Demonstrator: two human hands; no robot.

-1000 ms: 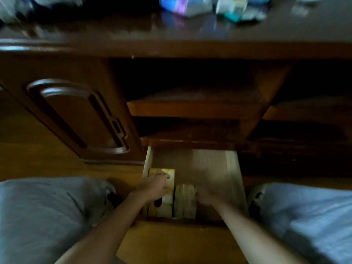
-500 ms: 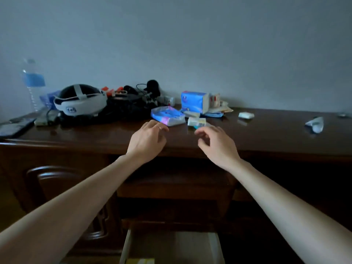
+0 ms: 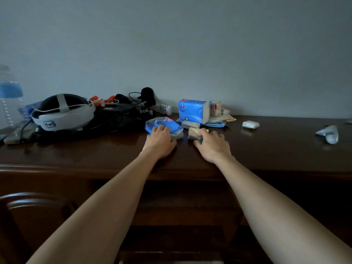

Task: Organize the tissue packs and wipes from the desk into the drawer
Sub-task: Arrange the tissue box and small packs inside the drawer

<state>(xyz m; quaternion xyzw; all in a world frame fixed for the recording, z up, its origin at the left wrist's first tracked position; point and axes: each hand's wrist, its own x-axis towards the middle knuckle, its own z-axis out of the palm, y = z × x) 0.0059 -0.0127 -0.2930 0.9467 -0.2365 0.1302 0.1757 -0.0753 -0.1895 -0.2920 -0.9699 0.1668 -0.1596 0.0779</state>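
On the dark wooden desk (image 3: 276, 149), my left hand (image 3: 160, 140) lies on a flat blue and purple wipes pack (image 3: 163, 126), its fingers spread over the near edge. My right hand (image 3: 211, 143) closes around a small pale tissue pack (image 3: 194, 133) with a teal corner. Behind them stands a large blue tissue pack (image 3: 192, 111), with another small pack (image 3: 190, 124) in front of it and flat packets (image 3: 219, 119) beside it. One small white pack (image 3: 250, 124) lies apart on the right. The drawer is out of view below.
A headset with a white strap (image 3: 62, 113), black cables and gear (image 3: 122, 115) and a water bottle (image 3: 9, 100) crowd the desk's left. A crumpled pale wrapper (image 3: 328, 133) lies at the far right. A small white box (image 3: 165, 109) stands by the wall.
The view rose from the open drawer to the desk top. Both hands left the drawer, reached forward over the desk and landed on the wipes pack and the small tissue pack.
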